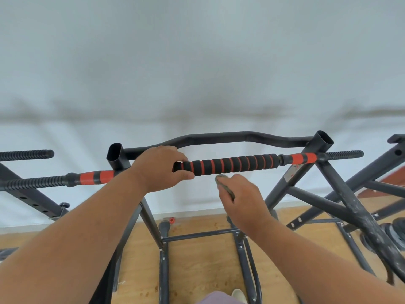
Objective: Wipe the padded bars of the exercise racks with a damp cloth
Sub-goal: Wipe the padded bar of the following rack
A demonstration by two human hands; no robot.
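White wall behind rack. My left hand wraps padded bar at its left end; my right hand clutches cloth just below bar, not touching.

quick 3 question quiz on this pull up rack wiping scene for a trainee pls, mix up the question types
1. True or false: the left hand grips the left end of the black-and-orange padded bar.
2. Multiple choice: the grey cloth is (A) draped over the bar, (B) bunched in the right hand just below the bar, (C) lying on the wooden floor.
3. Fill in: behind the padded bar, a bare black ___ bar joins the two open-topped uprights.

Key: 1 true; 2 B; 3 curved.
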